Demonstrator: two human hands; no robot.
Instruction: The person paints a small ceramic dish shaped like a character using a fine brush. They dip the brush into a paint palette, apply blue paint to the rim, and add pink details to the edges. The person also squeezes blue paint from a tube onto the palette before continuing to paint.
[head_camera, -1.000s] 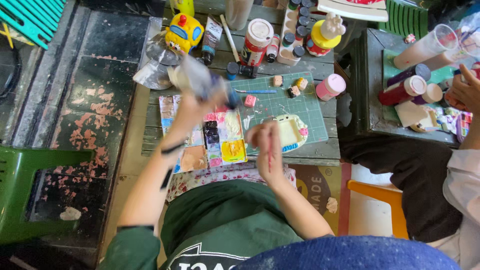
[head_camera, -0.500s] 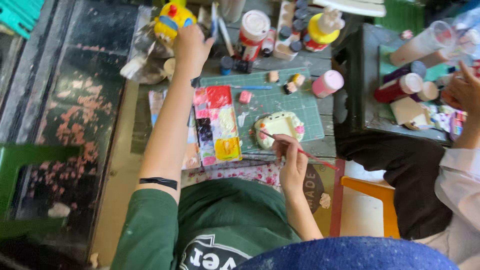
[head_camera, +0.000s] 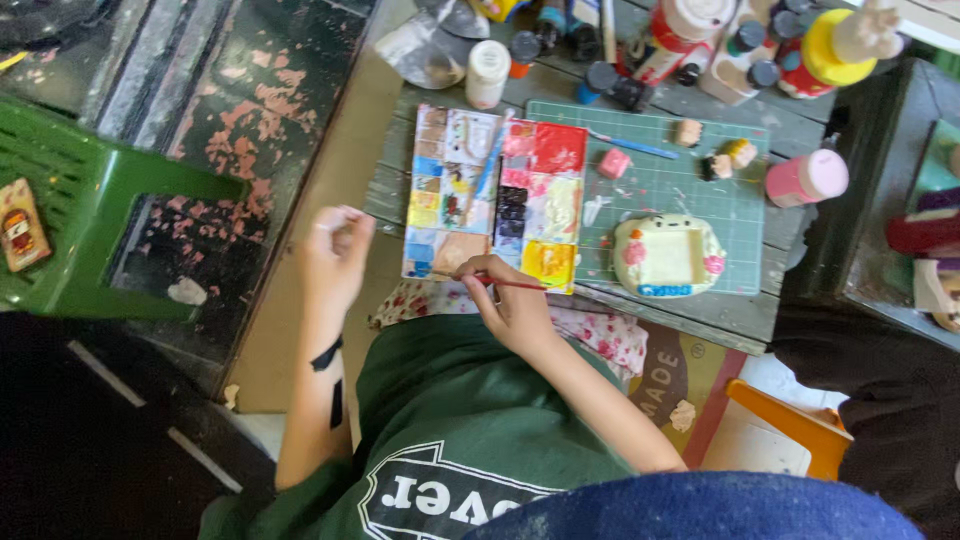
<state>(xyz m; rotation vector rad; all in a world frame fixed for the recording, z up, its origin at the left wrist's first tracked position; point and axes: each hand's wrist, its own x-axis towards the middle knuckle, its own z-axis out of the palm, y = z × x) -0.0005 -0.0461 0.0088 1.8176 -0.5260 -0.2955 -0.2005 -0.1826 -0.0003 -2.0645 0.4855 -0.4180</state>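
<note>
Right hand (head_camera: 515, 305): closed in a pinch on a thin red-handled brush (head_camera: 495, 281); the hand sits at the near edge of the palette, and the brush lies nearly level with its tip over the lower left cells.
Left hand (head_camera: 335, 255): raised off the table to the left of the palette, fingers loosely curled, holding nothing that shows; a dark band sits on the forearm below the wrist.
Palette (head_camera: 492, 195): rectangular tile grid smeared with paint, red at the upper right, yellow at the lower right, blue and tan cells on the left; a blue-handled brush (head_camera: 490, 165) lies slanted across it.
Clay piece (head_camera: 668, 256): cream, square-hollowed dish with pink spots on its sides, resting on the green cutting mat (head_camera: 690, 180), just right of the palette.
Mat, other items: a small pink block (head_camera: 613, 163) and two small painted lumps near the far edge.
Back of table: paint bottles, with a white jar (head_camera: 487, 73) beyond the palette; a pink-capped bottle (head_camera: 808, 177) lies at the mat's right edge.
Left of table: a green plastic chair (head_camera: 95, 215).
</note>
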